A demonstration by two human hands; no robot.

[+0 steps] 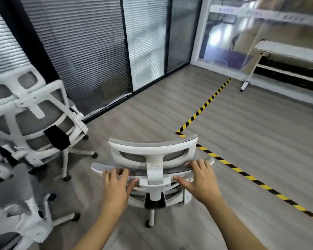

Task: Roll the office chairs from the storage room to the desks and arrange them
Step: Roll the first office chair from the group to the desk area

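Grey plank floor [251,141] runs across the room, and on it, near and centre, stands the chair [153,159], seen from behind and above with its back to the camera. Its white frame carries grey mesh; the curved headrest [152,147] rises above the backrest [175,168] on a white centre post, and one castor [148,223] shows on the floor below.

Both hands are on the top edge of the backrest, one either side of the post. The left hand [117,184] has its fingers curled over the rim and its thumb stretched right toward the post, gripping the edge. The right hand [200,179] mirrors it: fingers hooked over the rim, thumb reaching left beneath it. Both forearms come in from the near edge.

Just right of the chair, yellow-and-black tape [204,107] lies stuck on the floor, bending beside the headrest, with one leg running far toward the window and the other near-right. To the left, apart from the held chair, stands a second chair [36,120] of the same white and grey make, and a third chair [31,219] sits nearer, in the left corner, partly cut off.

Behind them, dark-framed glass panels with closed blinds [83,51] form the far-left wall. At far right a white desk [287,49] stands against a bright window [222,37].
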